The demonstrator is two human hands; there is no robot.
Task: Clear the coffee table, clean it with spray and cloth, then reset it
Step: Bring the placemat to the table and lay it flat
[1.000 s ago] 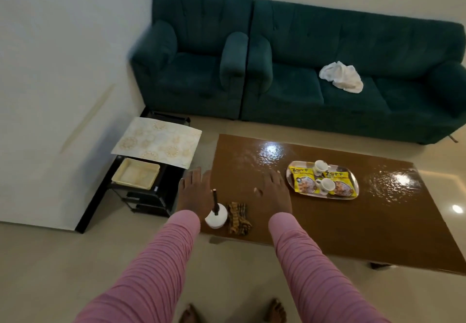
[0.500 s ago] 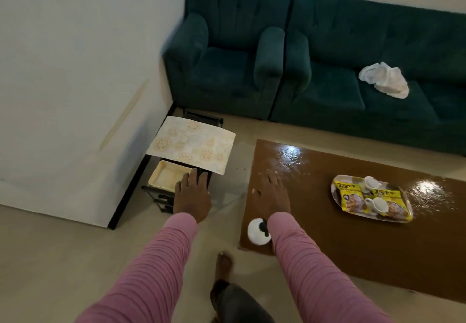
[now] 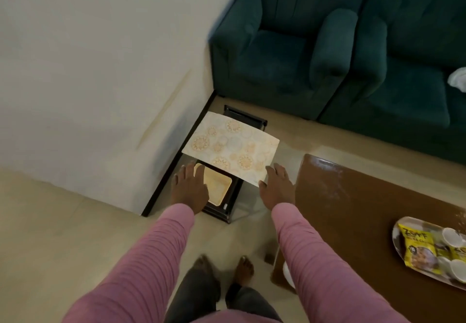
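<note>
1. Left hand [image 3: 189, 189] and right hand [image 3: 276, 189] reach forward, fingers straight, holding nothing.
2. The patterned mat [image 3: 230, 147] lies atop a black rack [image 3: 222, 213], its corner by the right hand.
3. The table [image 3: 353, 209] carries a tray [image 3: 401, 229].

Long pink sleeves cover both arms: the left sleeve [image 3: 141, 259] fills the lower left of the frame and the right sleeve [image 3: 325, 259] the lower right. The fabric is a dusty rose, close-fitting, banded along each forearm by fine crosswise ribs or creases. Each cuff ends plainly at the wrist, and beyond it the left hand [image 3: 189, 191] and right hand [image 3: 277, 191] are bare. At the bottom centre a strip of the same pink cloth shows, part of the top [image 3: 227, 317]. Just above it in the frame are dark grey trousers [image 3: 199, 290], loose at the leg ends, and two bare feet [image 3: 244, 269], the left one blurred.
</note>
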